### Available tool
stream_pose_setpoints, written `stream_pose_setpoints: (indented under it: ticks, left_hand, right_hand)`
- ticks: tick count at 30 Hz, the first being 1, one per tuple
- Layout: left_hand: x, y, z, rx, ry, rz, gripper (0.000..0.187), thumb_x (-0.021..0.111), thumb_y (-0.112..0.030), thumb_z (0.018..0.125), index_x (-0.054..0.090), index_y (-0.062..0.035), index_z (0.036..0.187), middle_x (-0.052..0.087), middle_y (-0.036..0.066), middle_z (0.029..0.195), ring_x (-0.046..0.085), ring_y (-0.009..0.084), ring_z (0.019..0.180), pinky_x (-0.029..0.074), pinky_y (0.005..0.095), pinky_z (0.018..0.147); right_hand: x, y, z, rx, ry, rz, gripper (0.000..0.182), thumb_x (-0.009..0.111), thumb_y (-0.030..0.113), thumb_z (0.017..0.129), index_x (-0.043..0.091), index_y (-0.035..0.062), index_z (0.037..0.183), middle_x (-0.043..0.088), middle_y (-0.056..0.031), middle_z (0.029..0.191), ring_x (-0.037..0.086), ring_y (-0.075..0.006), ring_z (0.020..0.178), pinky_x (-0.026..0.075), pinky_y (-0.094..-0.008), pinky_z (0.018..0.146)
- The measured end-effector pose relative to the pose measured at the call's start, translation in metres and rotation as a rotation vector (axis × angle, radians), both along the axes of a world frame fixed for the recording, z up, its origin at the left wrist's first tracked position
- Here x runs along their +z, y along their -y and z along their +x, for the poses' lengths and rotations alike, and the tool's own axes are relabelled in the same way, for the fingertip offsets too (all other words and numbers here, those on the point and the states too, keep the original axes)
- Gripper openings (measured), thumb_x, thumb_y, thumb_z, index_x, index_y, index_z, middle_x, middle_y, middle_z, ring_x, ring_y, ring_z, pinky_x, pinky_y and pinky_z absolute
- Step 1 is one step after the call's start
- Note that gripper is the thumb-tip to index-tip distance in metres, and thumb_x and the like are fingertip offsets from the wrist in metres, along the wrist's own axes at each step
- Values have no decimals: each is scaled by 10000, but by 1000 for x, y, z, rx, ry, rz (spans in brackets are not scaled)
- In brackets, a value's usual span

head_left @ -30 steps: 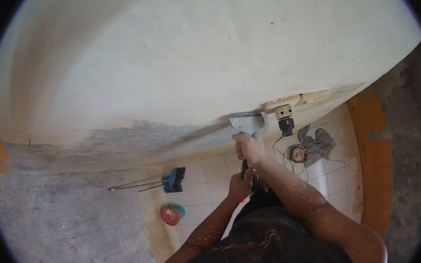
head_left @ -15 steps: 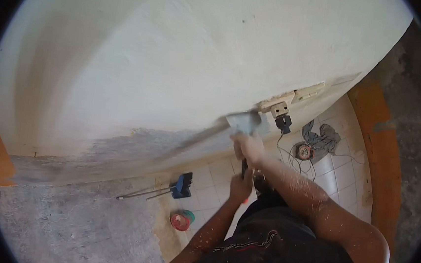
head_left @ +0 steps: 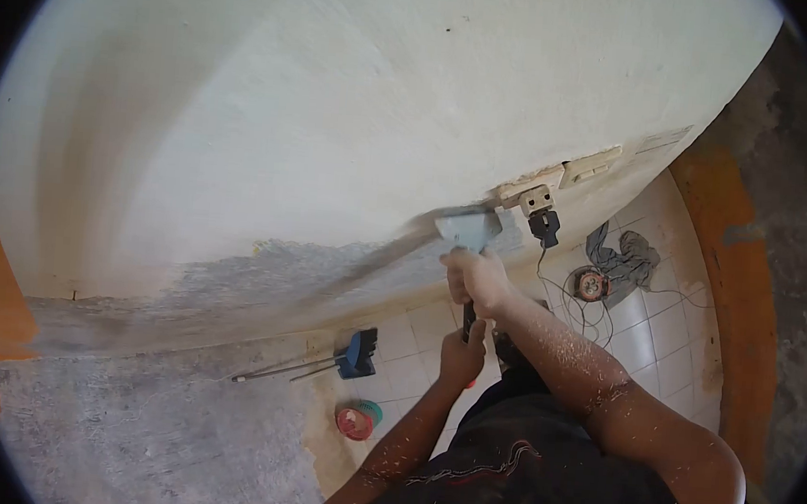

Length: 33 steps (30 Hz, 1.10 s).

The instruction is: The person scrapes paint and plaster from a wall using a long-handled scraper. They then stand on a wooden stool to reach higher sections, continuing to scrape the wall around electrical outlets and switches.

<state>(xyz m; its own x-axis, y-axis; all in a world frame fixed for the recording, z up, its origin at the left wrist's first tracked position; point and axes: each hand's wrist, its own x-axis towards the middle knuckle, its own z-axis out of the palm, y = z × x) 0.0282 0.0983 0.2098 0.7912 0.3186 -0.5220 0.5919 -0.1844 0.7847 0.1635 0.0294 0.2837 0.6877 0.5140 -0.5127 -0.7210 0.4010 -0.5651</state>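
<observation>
A wide-bladed scraper rests its blade against the white wall, just left of the wall socket. My right hand is closed round the upper part of the scraper, close below the blade. Lower down, my left hand grips the dark handle. A grey, scraped strip runs along the lower wall to the left of the blade. Flakes and dust cover both forearms.
A black plug sits in the socket, beside a switch plate. On the floor are an orange cable reel, a grey cloth, a blue dustpan, a broom-like stick and a red basket.
The blade and hands look sharper than before, with the blade still beside the socket. The view has shifted slightly, and both hands keep their hold.
</observation>
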Motion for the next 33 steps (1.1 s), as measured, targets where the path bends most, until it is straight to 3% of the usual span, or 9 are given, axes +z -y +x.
stream_pose_setpoints:
  ticks: [3, 7, 12, 18, 22, 24, 26, 30, 33]
  left_hand:
    - [-15, 1, -12, 30, -30, -35, 491, 491, -416, 867, 542, 8, 625, 494, 84, 475, 522, 178, 464, 394, 348, 478]
    - [16, -8, 19, -86, 57, 68, 514, 481, -422, 873, 513, 19, 610, 487, 80, 469, 517, 186, 451, 383, 354, 460]
    - [-26, 5, -20, -1, -47, -12, 520, 487, -446, 860, 556, 25, 650, 521, 101, 499, 561, 209, 489, 422, 352, 509]
    - [8, -7, 22, -119, 51, 56, 480, 487, -403, 873, 525, 4, 621, 483, 72, 474, 516, 164, 472, 389, 334, 479]
    - [-7, 10, -12, 27, -26, -45, 465, 507, -401, 864, 551, -2, 630, 523, 86, 497, 536, 175, 478, 406, 330, 493]
    - [-12, -2, 4, 12, 22, 3, 479, 509, -397, 864, 541, 13, 618, 504, 100, 479, 533, 189, 469, 400, 348, 487]
    - [28, -10, 25, -118, 112, 157, 490, 509, -382, 864, 520, 28, 596, 485, 124, 469, 538, 229, 464, 381, 370, 474]
    - [-4, -2, -13, -63, 18, 144, 481, 509, -379, 865, 536, 30, 613, 506, 145, 488, 542, 240, 469, 388, 378, 481]
    - [6, -5, 4, -59, 39, 149, 477, 510, -379, 864, 546, 34, 628, 519, 160, 503, 547, 241, 479, 397, 382, 491]
  right_hand:
    - [4, 2, -12, 63, 4, -27, 172, 529, 114, 753, 444, 75, 609, 368, -5, 488, 326, -108, 388, 251, -275, 369]
    - [1, -5, 11, 0, -28, 81, 156, 530, 114, 749, 457, 62, 621, 365, -5, 455, 345, -112, 360, 265, -271, 356]
    - [-1, 2, -11, -20, 6, -34, 196, 527, 100, 752, 414, 94, 592, 327, 14, 466, 286, -98, 360, 219, -268, 356]
    - [-10, -1, 15, -21, -17, 106, 159, 542, 113, 740, 459, 68, 612, 386, -17, 445, 356, -121, 342, 274, -274, 334]
    - [-7, 0, -4, 10, 42, -63, 158, 542, 129, 743, 464, 70, 619, 394, -23, 447, 370, -130, 351, 281, -272, 340]
    - [-4, -1, 3, -55, 25, -20, 151, 542, 129, 744, 468, 69, 627, 389, -21, 451, 361, -131, 345, 275, -275, 335]
    - [5, -1, 7, -27, 8, 38, 164, 542, 125, 749, 453, 80, 620, 381, -7, 460, 337, -119, 345, 255, -270, 334]
    - [4, -1, -13, -23, -42, 56, 201, 537, 109, 753, 416, 102, 593, 340, 19, 471, 288, -95, 362, 230, -263, 348]
    - [5, -4, 1, -31, -47, 49, 217, 535, 102, 753, 400, 116, 583, 322, 28, 475, 270, -87, 369, 216, -261, 349]
